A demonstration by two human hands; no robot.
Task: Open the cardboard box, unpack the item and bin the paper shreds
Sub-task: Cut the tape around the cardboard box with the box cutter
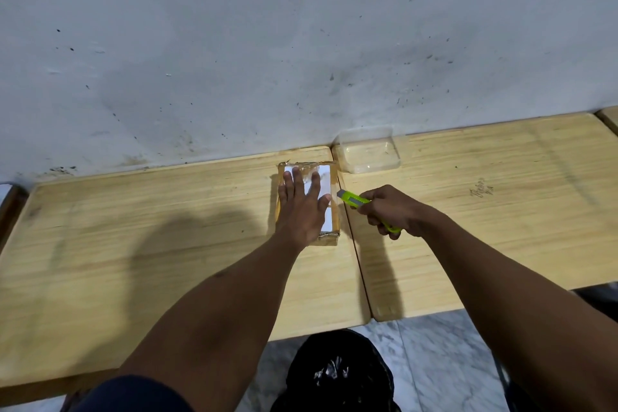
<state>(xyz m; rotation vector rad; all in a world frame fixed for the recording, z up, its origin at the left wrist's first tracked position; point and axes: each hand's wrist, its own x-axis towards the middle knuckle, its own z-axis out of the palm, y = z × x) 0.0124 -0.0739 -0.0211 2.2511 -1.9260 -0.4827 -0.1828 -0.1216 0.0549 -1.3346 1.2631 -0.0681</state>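
A small taped cardboard box (329, 174) with a white label lies flat near the right edge of the left wooden table (133, 244). My left hand (302, 207) presses flat on its lid, fingers spread. My right hand (389, 211) grips a lime-green utility knife (352, 200), whose tip points at the box's right side, close to the edge. The box is closed and its contents are hidden.
A clear plastic container (368, 150) stands behind the box against the stained wall. A second wooden table (485, 211) adjoins on the right, with a narrow seam between them. A bin lined with a black bag (337, 375) sits on the marble floor below.
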